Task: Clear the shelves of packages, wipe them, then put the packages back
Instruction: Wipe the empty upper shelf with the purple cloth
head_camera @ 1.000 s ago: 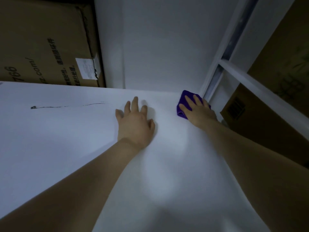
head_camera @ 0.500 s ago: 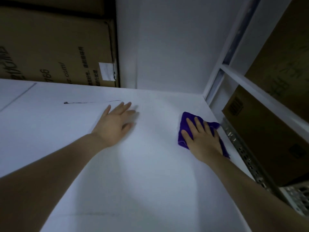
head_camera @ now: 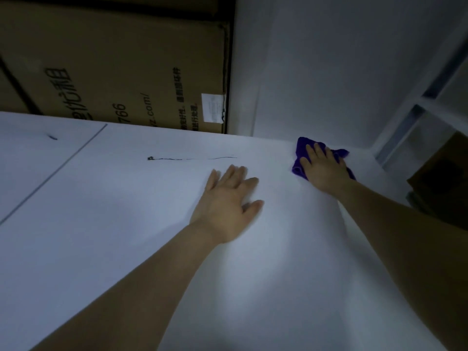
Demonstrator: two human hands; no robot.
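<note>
White, smooth and matt, the shelf board (head_camera: 121, 236) fills most of the frame, with a large brown cardboard carton (head_camera: 114, 72) standing beyond its far edge at upper left and a plain white wall (head_camera: 316, 72) behind. Right hand (head_camera: 324, 171) lies flat, fingers straight, pressing a soft, crumpled purple cloth (head_camera: 300, 148) onto the board at upper right, near the back corner; left hand (head_camera: 228, 206) rests released, palm down, at centre frame, holding nothing. A thin black mark (head_camera: 192, 158) runs left-to-right along the board, left of the cloth and nearer the left hand, so the wipe is judged to need leftward travel to reach it.
</note>
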